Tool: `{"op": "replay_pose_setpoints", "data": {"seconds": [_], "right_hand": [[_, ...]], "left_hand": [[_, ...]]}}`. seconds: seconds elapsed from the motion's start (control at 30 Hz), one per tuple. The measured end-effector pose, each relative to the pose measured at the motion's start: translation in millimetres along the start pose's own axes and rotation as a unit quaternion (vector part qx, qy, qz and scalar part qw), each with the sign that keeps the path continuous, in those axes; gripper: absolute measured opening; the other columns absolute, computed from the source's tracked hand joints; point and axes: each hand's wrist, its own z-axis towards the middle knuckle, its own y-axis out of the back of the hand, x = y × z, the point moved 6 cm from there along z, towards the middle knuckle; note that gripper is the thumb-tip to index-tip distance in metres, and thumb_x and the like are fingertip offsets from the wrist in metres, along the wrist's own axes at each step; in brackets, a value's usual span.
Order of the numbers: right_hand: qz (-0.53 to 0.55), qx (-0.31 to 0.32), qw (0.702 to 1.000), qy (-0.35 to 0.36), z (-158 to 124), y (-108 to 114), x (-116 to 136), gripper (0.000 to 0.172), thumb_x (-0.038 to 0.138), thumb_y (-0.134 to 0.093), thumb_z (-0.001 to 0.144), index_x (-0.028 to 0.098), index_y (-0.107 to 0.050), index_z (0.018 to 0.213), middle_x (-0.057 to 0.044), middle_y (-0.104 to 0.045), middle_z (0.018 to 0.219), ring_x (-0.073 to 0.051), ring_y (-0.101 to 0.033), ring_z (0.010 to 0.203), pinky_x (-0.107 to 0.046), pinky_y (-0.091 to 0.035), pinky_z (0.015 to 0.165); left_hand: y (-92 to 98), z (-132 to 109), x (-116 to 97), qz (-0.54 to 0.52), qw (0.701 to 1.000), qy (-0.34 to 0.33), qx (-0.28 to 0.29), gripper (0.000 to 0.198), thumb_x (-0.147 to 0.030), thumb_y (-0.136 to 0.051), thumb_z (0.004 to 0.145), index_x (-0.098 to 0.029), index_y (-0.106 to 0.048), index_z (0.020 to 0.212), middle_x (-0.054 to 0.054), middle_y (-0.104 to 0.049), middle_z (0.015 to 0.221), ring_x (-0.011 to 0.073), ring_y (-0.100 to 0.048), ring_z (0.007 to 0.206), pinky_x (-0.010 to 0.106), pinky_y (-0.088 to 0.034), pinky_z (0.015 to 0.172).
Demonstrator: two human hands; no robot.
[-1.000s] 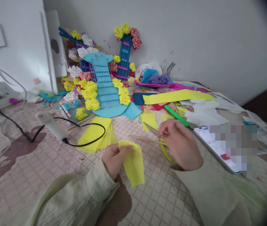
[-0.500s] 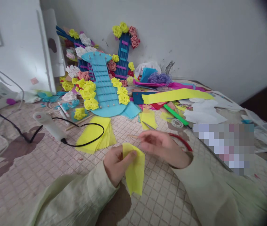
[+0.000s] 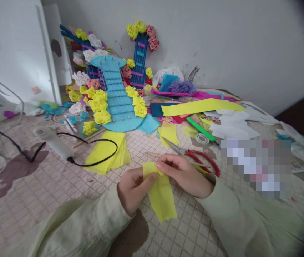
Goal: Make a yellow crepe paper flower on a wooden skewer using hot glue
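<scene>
A strip of yellow crepe paper (image 3: 162,200) hangs between my hands, above the table. My left hand (image 3: 134,189) is closed on its upper left side, thumb in front. At the top right corner my right hand (image 3: 185,175) pinches the same paper, where a small part looks folded over. Behind the right hand lies a thin wooden stick (image 3: 152,154), its middle hidden by the fingers. Just beyond are red-handled scissors (image 3: 201,153), blades pointing left. A stack of yellow paper pieces (image 3: 106,157) is on the table to the left.
A glue gun (image 3: 52,142) with a black cable lies left. Behind stands a blue paper instrument (image 3: 120,103) with yellow flowers. A green cutter (image 3: 200,128), a white spool (image 3: 202,139) and a long yellow strip (image 3: 202,106) lie at right. A blurred-out patch (image 3: 256,167) covers something.
My right hand, earlier apart from the paper, has come down and taken hold of its top right corner. The strip has swung slightly right. More of the scissors shows now.
</scene>
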Motion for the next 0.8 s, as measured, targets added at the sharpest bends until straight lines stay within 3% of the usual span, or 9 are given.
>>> {"op": "replay_pose_setpoints", "data": {"seconds": [0.17,0.27,0.3,0.43,0.53,0.8], "right_hand": [[0.037,0.034,0.999,-0.001,-3,-3,4,0.02,0.033,-0.057,0.074,0.018,-0.056,0.087,0.0,-0.055,0.076,-0.01,-0.051,0.066,-0.022,-0.044,0.057],[0.002,0.028,0.999,0.033,-5,-1,10,0.044,0.027,-0.068,0.062,0.02,-0.052,0.103,-0.002,-0.056,0.086,-0.012,-0.053,0.071,-0.025,-0.047,0.062],[-0.023,0.011,0.998,0.051,-5,1,12,0.045,0.025,-0.069,0.061,0.02,-0.053,0.102,-0.002,-0.057,0.087,-0.013,-0.054,0.072,-0.026,-0.047,0.064],[-0.06,-0.054,0.995,0.066,-5,8,12,0.016,0.026,-0.06,0.071,0.017,-0.061,0.084,-0.003,-0.063,0.081,-0.014,-0.056,0.073,-0.027,-0.047,0.066],[-0.046,-0.056,0.997,0.041,-3,8,8,0.015,0.029,-0.056,0.074,0.017,-0.062,0.079,-0.003,-0.064,0.076,-0.014,-0.057,0.072,-0.026,-0.047,0.064],[-0.004,-0.115,0.993,0.006,-6,10,1,0.014,0.029,-0.063,0.069,0.016,-0.059,0.073,-0.001,-0.059,0.068,-0.011,-0.053,0.062,-0.022,-0.045,0.056]], "left_hand": [[6.7,1,5,0.001,0.999,0.002,-0.041,0.026,-0.035,-0.054,0.071,-0.013,-0.059,0.06,-0.002,-0.048,0.052,0.0081,-0.041,0.047,0.02,-0.03,0.044],[10.7,2,8,0.004,0.998,0.019,-0.058,0.027,-0.037,-0.055,0.069,-0.011,-0.061,0.063,-0.001,-0.05,0.051,0.0085,-0.042,0.045,0.02,-0.03,0.041],[10.9,3,9,0.003,0.998,0.024,-0.056,0.027,-0.037,-0.055,0.069,-0.011,-0.062,0.064,0.0,-0.051,0.051,0.0088,-0.043,0.045,0.02,-0.03,0.041],[7.9,4,5,-0.012,0.999,0.006,-0.034,0.026,-0.036,-0.055,0.07,-0.011,-0.064,0.069,0.001,-0.056,0.055,0.0101,-0.047,0.05,0.021,-0.037,0.047],[7.8,4,2,0.0,0.999,-0.022,-0.04,0.025,-0.036,-0.056,0.069,-0.012,-0.064,0.068,0.002,-0.059,0.059,0.0121,-0.05,0.056,0.023,-0.04,0.053],[8.6,3,6,0.001,0.999,0.006,-0.04,0.027,-0.038,-0.055,0.069,-0.012,-0.061,0.064,0.0,-0.053,0.055,0.0101,-0.045,0.05,0.022,-0.037,0.049]]}}
